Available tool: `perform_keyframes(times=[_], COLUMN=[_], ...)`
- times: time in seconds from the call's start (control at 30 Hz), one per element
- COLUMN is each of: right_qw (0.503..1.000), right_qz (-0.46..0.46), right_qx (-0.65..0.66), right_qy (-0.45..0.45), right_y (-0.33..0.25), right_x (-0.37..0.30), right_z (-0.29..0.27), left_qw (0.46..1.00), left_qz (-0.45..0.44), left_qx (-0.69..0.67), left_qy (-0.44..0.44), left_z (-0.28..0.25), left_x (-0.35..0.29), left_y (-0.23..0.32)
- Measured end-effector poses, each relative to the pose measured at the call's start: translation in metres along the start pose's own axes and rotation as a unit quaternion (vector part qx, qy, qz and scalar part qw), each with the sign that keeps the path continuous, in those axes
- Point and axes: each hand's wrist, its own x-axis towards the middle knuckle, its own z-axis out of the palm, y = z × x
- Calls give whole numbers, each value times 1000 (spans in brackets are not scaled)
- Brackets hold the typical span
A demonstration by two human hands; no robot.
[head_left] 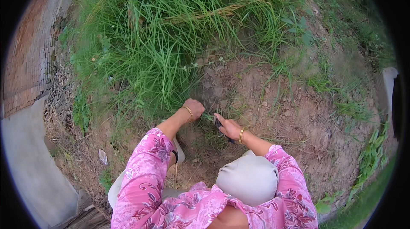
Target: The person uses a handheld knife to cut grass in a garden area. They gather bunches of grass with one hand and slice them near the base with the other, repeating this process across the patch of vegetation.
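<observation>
I see L hand fisted at grass's near edge, contents unclear; R hand grips dark tool right of grass. If sharp, a slip could nick L hand.

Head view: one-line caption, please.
Left hand at the edge of tall grass, right hand gripping a dark object over bare soil.

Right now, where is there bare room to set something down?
Mostly bare soil lies between the right hand and the leafy weeds at far right; the pale slab at far left, below the brick paving, looks open. Tall grass crowds the left hand.
</observation>
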Motion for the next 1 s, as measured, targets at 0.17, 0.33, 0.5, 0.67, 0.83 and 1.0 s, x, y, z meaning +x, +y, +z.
perform_keyframes(times=[0.17,0.33,0.5,0.67,0.83,1.0], right_qw=[994,932,937,940,940,946], right_qz=[2,-21,18,48,13,35], right_qx=[107,241,168,186,96,59], right_qy=[32,270,305,281,326,317], right_y=[-12,-2,19,35,50,45], right_x=[-35,-54,-82,-88,-75,-65], right_z=[21,-12,-26,0,16,5], left_qw=[989,934,940,980,979,959], left_qz=[-25,92,-33,-167,-147,-61], left_qx=[70,189,242,104,119,213], left_qy=[127,291,237,35,69,176], left_z=[8,-102,-163,-162,-149,-138], left_x=[-46,-17,21,33,-27,-32], left_y=[15,36,18,-31,-27,3])
